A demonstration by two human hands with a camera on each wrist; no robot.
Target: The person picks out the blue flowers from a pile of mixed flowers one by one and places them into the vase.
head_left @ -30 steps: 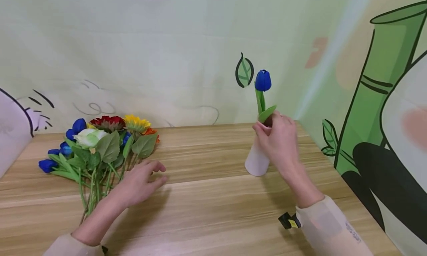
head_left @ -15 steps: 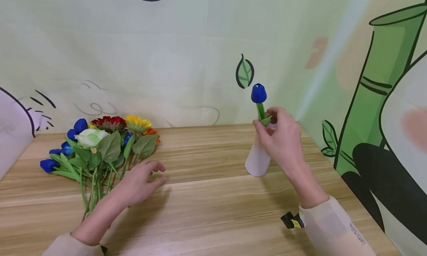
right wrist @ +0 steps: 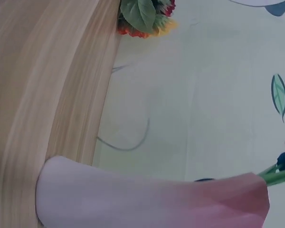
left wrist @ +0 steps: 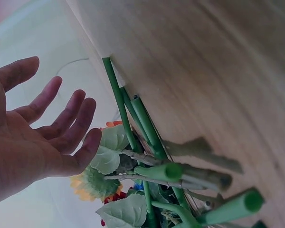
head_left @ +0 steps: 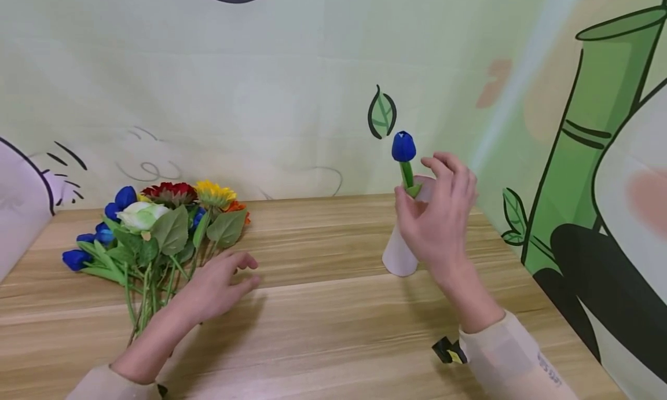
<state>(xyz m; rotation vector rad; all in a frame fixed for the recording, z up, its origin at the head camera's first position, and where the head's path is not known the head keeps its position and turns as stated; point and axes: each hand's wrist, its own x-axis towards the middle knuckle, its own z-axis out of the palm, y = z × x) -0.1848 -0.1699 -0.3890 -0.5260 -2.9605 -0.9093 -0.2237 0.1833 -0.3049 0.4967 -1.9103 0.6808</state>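
A blue tulip (head_left: 403,147) stands in a tall vase (head_left: 400,255), white below and pink toward the rim in the right wrist view. Its green stem (right wrist: 278,177) comes out of the mouth. Beside the rim is my right hand (head_left: 440,209), fingers spread apart and raised, thumb close to the tulip's leaf; it holds nothing. My left hand (head_left: 221,287) hovers loosely bent over the table by the cut stems (left wrist: 147,123) of a bunch of artificial flowers. That bunch has a white rose (head_left: 142,215), a yellow sunflower (head_left: 215,194), a dark red flower (head_left: 169,192) and several blue tulips (head_left: 77,259).
A wooden table (head_left: 312,330) carries everything. Behind it hangs a printed cloth backdrop (head_left: 292,99), which turns along the table's right edge with a bamboo drawing (head_left: 599,128). A small black clip-like piece (head_left: 448,351) sits at the right sleeve.
The tulip has sunk lower into the vase. My right hand has let go of it, its fingers opening and lifting away to the right. The left hand stays put.
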